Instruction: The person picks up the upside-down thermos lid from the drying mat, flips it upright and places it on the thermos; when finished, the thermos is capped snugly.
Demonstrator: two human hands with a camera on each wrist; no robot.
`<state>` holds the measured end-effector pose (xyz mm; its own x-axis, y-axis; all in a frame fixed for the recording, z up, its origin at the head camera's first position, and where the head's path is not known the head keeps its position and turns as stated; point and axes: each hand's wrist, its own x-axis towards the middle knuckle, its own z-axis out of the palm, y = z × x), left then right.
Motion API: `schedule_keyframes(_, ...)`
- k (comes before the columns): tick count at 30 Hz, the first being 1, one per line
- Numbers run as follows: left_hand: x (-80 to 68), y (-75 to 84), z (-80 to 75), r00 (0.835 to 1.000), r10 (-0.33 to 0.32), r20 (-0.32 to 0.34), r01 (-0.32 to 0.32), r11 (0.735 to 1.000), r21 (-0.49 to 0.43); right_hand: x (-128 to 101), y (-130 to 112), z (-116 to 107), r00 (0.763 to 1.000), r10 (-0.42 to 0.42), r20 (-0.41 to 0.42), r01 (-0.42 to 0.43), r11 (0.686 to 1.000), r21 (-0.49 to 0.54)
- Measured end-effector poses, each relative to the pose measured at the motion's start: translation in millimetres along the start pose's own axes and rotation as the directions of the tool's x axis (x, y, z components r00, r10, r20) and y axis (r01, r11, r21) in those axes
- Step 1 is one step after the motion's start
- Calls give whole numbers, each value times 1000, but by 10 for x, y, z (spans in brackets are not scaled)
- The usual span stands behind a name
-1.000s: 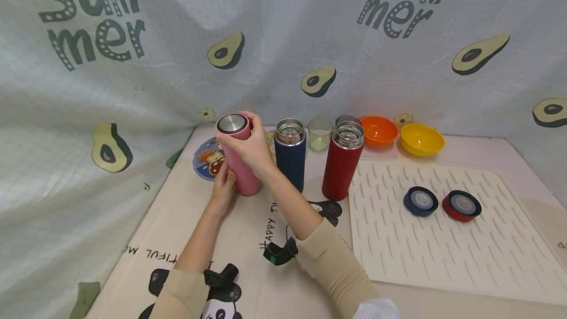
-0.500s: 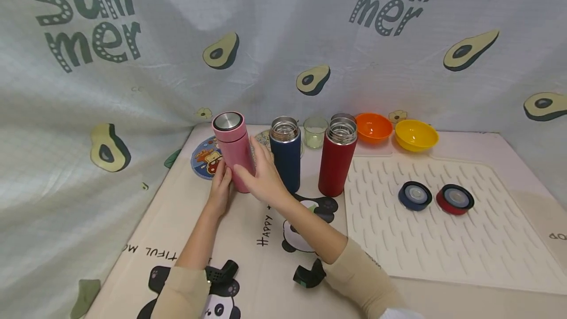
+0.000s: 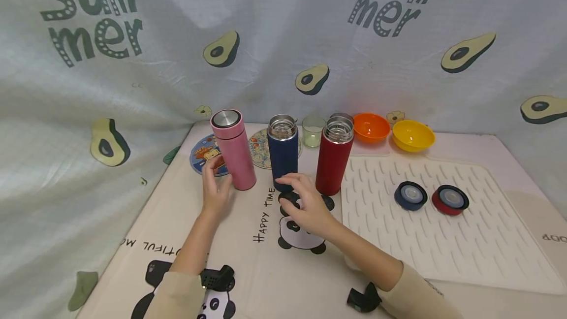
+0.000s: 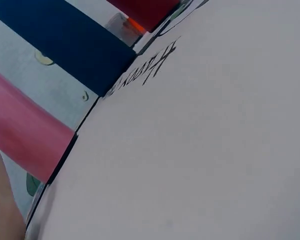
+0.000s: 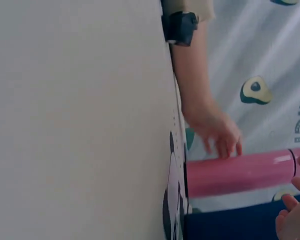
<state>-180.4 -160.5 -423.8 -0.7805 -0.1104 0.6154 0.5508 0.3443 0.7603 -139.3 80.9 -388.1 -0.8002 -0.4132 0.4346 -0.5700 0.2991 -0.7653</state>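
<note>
Status, capping 3 flasks: 1 done, 2 open, as far as the views show.

Pink flask: upright at the left of the row on the panda-print mat, steel-topped lid seated on it. I judge this one finished. My left hand sits just beside its lower body on the left, fingers relaxed and spread, gripping nothing; in the right wrist view I cannot tell whether the fingertips brush the pink wall or stand just off it.

Navy flask: upright in the middle of the row, mouth bare, no lid. My right hand hovers low in front of its base, fingers loosely curved, holding nothing.

Red flask: upright at the right of the row, by the edge of the white ribbed drying mat, mouth also bare.

Lids: the navy lid and the red lid lie side by side on the drying mat, well apart from both hands and from their flasks.

Left to do, in my judgement: fetch the navy lid and close the navy flask, then the same for red. Neither step is started.
</note>
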Motion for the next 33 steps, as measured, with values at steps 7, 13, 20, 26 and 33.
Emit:
schedule_keyframes(7, -42, -134, 103, 900, 419, -120, -388, 895, 219, -297, 146, -458, 982, -36, -184, 24, 997, -67)
schedule_keyframes(13, -84, -22, 268, 860, 509, 32, -508, 849, 145, -501, -5, -868, 921, -83, -380, 52, 994, -91)
schedule_keyframes(20, -82, 193, 569, 866, 452, 213, -476, 876, 76, -734, 299, -1302, 843, 34, -537, -153, 972, -178)
schedule_keyframes(26, -35, 206, 870, 943, 234, 237, -256, 964, 68, -960, 848, -1546, 787, 170, -593, -349, 916, -200)
schedule_keyframes(33, -36, 52, 1040, 983, 36, 181, -20, 996, -92, -1063, 1089, -1607, 814, 251, -524, -423, 874, -240)
